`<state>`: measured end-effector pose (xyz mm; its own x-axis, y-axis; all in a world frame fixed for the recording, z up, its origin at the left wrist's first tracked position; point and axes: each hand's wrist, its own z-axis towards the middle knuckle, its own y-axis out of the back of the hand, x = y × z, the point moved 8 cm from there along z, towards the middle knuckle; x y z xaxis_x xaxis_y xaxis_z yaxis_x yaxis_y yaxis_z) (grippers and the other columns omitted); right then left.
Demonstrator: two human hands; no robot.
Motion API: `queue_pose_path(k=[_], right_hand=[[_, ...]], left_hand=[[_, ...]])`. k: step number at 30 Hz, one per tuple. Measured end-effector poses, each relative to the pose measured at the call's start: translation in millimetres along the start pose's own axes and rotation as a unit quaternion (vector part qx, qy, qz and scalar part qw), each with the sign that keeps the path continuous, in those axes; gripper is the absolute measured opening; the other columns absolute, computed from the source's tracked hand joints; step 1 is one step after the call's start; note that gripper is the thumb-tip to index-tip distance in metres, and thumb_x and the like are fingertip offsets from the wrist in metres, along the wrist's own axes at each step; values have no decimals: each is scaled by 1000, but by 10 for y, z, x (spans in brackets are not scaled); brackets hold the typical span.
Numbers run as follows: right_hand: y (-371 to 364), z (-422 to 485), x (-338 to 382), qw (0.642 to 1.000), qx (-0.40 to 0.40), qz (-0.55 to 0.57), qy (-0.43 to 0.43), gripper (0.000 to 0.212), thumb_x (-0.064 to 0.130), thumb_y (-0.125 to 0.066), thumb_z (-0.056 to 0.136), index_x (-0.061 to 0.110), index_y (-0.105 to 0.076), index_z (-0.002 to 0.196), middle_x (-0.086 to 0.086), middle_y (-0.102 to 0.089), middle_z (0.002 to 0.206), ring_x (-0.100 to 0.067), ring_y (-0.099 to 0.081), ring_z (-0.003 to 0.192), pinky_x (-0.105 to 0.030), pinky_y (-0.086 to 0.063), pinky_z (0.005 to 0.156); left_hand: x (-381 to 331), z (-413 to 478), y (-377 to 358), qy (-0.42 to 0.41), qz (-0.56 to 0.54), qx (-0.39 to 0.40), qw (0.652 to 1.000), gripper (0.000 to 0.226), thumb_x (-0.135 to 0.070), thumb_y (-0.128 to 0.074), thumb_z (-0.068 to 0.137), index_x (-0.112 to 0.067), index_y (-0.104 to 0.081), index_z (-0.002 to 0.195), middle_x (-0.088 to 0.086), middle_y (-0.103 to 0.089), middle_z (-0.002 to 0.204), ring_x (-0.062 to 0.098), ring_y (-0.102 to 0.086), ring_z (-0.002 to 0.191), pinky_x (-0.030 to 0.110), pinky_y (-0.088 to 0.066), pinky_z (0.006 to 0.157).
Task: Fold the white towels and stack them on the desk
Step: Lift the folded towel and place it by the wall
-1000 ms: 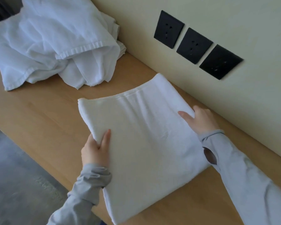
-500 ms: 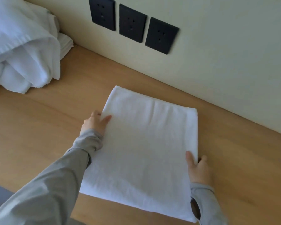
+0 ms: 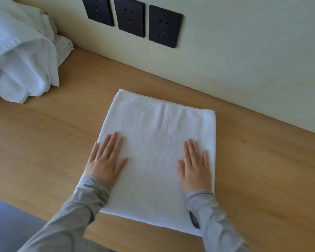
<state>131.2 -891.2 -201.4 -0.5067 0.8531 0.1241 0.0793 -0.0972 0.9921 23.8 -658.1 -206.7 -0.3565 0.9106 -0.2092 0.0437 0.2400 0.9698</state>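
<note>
Hands lie flat with straight fingers, left hand (image 3: 105, 161) and right hand (image 3: 195, 168) pressing the folded towel (image 3: 153, 142) on the desk (image 3: 44, 142); unfolded towels (image 3: 20, 57) are heaped well apart.

A folded white towel (image 3: 153, 135) lies flat on the wooden tabletop (image 3: 44, 142), its far edge near the wall (image 3: 244, 51). The left grip (image 3: 105, 160) (a bare hand, grey-sleeved) presses flat on the towel's left side, fingers straight. The right grip (image 3: 195, 168) lies flat the same way on the towel's right side. Off the towel's far-left corner, well apart from it, sits a heap of unfolded towels (image 3: 20, 60). Three black sockets (image 3: 131, 17) are on the wall behind the towel.
</note>
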Motion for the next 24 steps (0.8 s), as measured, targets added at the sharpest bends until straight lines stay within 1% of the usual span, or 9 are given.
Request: queue_pose_path(k=[3,6,8,10,13,15,19,21,24], right_hand=[[9,-177,-245,1000,17,20,-9,60,39,-21,96,6,-28,146,-7,-24,154,-23,-22,143,-45,-15,116],[45,-230,-347,998,24,43,-37,63,41,-16,95,6,-22,146,-7,-18,155,-23,-17,145,-45,-14,118],[64,-218,-340,998,44,32,-33,66,46,-8,93,8,-12,147,-5,-8,157,-22,-8,146,-46,-8,119],[108,-271,-296,998,62,24,-13,73,55,-2,91,9,-5,147,-5,0,157,-22,0,146,-44,2,119],[225,-547,-155,994,67,54,66,78,61,-13,94,4,-18,147,-9,-17,156,-25,-14,145,-44,-8,115],[217,-848,-61,987,82,47,130,83,66,-26,92,3,-27,145,-10,-25,154,-23,-19,144,-45,-17,111],[170,-1184,-67,978,107,-6,177,100,78,-45,74,-1,-44,136,-12,-32,152,-24,-21,141,-43,-24,106],[154,-1217,-112,975,123,-29,185,110,80,-55,61,0,-44,137,-9,-27,153,-24,-21,141,-39,-20,108],[154,-1213,-139,973,139,-24,182,119,76,-70,49,2,-42,138,-8,-34,150,-24,-26,139,-37,-19,110]], left_hand=[[82,-2,-9,-11,-3,28,1000,75,-65,-1,90,-19,-8,149,-5,-10,157,9,-6,144,24,9,116],[61,29,-17,-10,-4,25,1000,82,-70,10,83,-21,1,148,-8,0,157,9,2,145,25,10,116],[39,21,-12,-12,5,39,999,90,-74,21,74,-21,10,146,-8,11,156,10,12,143,26,13,115],[-14,-47,42,-38,21,57,997,96,-76,23,70,-18,12,145,-5,16,154,13,14,143,25,17,114],[-158,-315,204,-128,7,50,991,91,-74,-8,85,-8,-16,148,6,-15,155,23,-12,144,33,0,117],[-213,-568,198,-195,22,71,978,91,-73,-28,85,-6,-26,146,9,-28,152,21,-18,143,35,-10,115],[-35,-809,172,-238,52,111,963,104,-79,-46,69,-5,-35,141,4,-36,148,11,-10,145,32,-14,114],[49,-802,186,-255,64,121,957,106,-78,-53,63,-7,-36,141,2,-36,147,11,-18,142,31,-16,113],[91,-740,207,-290,58,125,947,97,-71,-57,67,-9,-40,139,4,-40,146,13,-35,135,30,-17,114]])
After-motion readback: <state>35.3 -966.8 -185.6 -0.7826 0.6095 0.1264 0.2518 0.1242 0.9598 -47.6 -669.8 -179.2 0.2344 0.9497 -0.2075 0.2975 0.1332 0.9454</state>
